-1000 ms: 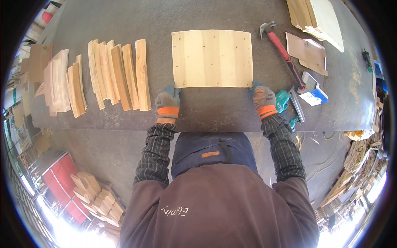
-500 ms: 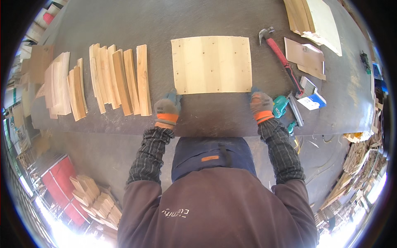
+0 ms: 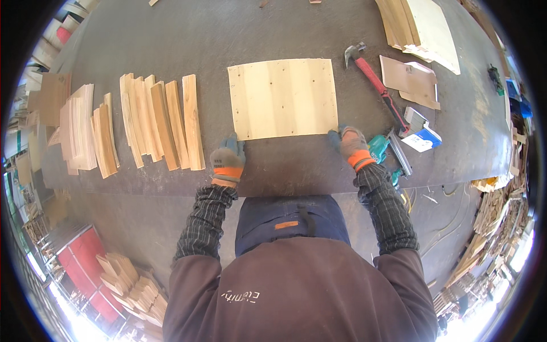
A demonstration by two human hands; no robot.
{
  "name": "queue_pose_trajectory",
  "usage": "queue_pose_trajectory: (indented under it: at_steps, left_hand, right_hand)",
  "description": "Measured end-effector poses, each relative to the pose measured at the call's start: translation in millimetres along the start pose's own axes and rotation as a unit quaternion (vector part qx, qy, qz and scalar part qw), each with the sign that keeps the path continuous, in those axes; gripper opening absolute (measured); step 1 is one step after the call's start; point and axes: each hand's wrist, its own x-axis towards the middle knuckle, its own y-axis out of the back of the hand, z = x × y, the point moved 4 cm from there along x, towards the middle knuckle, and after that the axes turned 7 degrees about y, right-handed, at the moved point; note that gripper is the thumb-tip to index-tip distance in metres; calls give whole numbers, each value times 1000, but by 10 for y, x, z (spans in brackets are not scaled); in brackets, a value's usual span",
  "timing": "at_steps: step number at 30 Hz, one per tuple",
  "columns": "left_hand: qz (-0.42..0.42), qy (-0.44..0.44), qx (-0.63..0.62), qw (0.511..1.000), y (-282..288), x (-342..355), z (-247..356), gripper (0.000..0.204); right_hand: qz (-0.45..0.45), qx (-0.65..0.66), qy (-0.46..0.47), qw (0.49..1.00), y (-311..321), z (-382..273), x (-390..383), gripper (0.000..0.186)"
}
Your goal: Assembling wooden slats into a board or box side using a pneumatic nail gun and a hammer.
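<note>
A pale plywood board [image 3: 284,98], with small dark nail-like marks along its sides and middle, lies flat on the dark worktable. At its near left corner is my left hand [image 3: 228,161], in a grey-and-blue glove with an orange cuff, the fingertips closed on the corner. My right hand [image 3: 353,148], gloved alike, has its fingers closed at the near right corner. The undersides of the fingers are hidden. Just right of that hand lies a green-and-grey tool [image 3: 380,149], partly covered, which looks like a staple or nail gun.
Several wooden strips [image 3: 162,122] lie left of the board, with thin stacked pieces [image 3: 82,128] farther left. Right of it are a claw hammer [image 3: 376,82], brown cardboard [image 3: 409,80] and a blue-and-white box [image 3: 423,138]. Stacked boards [image 3: 421,28] sit far right. The table's near edge [image 3: 273,195] runs before me.
The whole view has shifted slightly, so the tabletop things appear lower and a little left. Both hands stay at the board's near corners; the right hand is turned somewhat more inward.
</note>
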Motion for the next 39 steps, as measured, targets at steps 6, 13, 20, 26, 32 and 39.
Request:
queue_pose_trajectory:
  at_steps: [6, 13, 20, 26, 32, 39]
  left_hand:
    - [-20, -4, -12, 1000, 28, 54, 53, 28]
    - [-90, 36, -36, 995, 68, 118, 25, 37]
    - [-50, -170, -56, 983, 379, 326, 1288, 68]
    - [-102, -331, -84, 934, -493, 551, 1869, 56]
    - [-67, -360, -89, 926, -651, 535, 1868, 49]
    - [-59, -373, -86, 922, -663, 525, 1876, 51]
  right_hand:
    - [95, -13, -68, 993, -76, 101, 8, 48]
    - [99, 208, -215, 949, -478, 365, 29, 36]
    - [105, 295, -251, 916, -371, 186, -140, 51]
    - [123, 237, -206, 941, -218, 47, -179, 55]
    - [242, 285, -60, 925, 220, 137, -934, 48]
    - [251, -42, 0, 967, 526, 1208, -1535, 74]
